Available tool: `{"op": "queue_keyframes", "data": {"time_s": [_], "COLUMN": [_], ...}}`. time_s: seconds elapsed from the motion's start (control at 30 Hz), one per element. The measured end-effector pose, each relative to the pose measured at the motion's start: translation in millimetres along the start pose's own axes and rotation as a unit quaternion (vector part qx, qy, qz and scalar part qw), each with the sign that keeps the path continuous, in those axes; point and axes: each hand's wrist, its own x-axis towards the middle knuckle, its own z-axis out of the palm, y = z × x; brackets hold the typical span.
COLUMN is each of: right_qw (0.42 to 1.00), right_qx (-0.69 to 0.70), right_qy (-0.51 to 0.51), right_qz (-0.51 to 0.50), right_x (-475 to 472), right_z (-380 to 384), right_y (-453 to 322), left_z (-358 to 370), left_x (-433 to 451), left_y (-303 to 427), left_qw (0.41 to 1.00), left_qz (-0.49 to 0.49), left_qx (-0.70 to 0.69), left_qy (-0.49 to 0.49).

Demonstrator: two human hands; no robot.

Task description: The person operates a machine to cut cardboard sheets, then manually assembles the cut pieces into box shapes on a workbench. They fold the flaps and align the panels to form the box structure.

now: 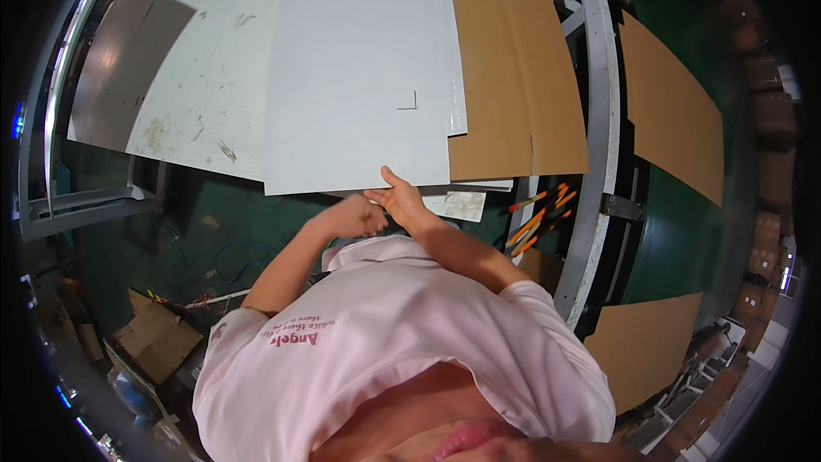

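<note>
In the head view a large white-faced cardboard sheet [359, 77] lies on the worktable, overlapping a brown creased cardboard blank [494, 77]. The white face bears a small L-shaped mark. My right hand [401, 199] is at the sheet's near edge, thumb over the white face, fingers spread beside the edge. I see nothing held in it. Just to its left, close to my shirt, is my left hand [359, 215], blurred, with curled fingers; whether anything is between them cannot be told.
The scuffed white tabletop [199, 96] carries a grey sheet [131, 64] at far left. Orange-and-black sticks [539, 221] stand by the metal frame [593, 141] at right. Brown panels [673, 109] lie beyond it. An opened carton [157, 340] and cables are on the floor at lower left.
</note>
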Motion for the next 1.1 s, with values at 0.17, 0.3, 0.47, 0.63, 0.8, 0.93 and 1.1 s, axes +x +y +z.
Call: {"op": "queue_keyframes", "data": {"time_s": [0.17,0.3,0.47,0.63,0.8,0.93,1.1], "right_qw": [0.903,0.557,0.491,0.326,0.331,0.383,0.415], "right_qx": [-0.412,-0.809,-0.726,-0.875,-0.881,-0.863,-0.754], "right_qy": [-0.115,-0.187,0.114,0.155,0.139,0.095,0.303], "right_qz": [0.048,-0.026,-0.468,-0.321,-0.309,-0.316,-0.410], "right_x": [11.8,-59.5,-43.5,-26.3,-29.3,-36.6,-14.0], "right_z": [-11.3,25.1,-60.5,-70.2,-70.7,-65.9,-129.5], "right_y": [3.9,-67.4,-146.7,-135.7,-137.2,-153.7,-261.9], "left_z": [-7.8,2.9,18.0,29.0,35.8,33.0,34.4], "left_x": [64.2,96.5,107.7,118.9,129.3,123.6,125.5], "left_y": [28.9,9.9,0.7,-19.1,-11.4,18.4,13.3], "left_qw": [0.919,0.851,0.809,0.752,0.754,0.775,0.774], "left_qz": [0.161,0.115,0.116,0.127,0.092,0.146,0.222], "left_qx": [0.307,0.471,0.531,0.595,0.597,0.574,0.553], "left_qy": [0.189,0.201,0.223,0.254,0.258,0.219,0.213]}}
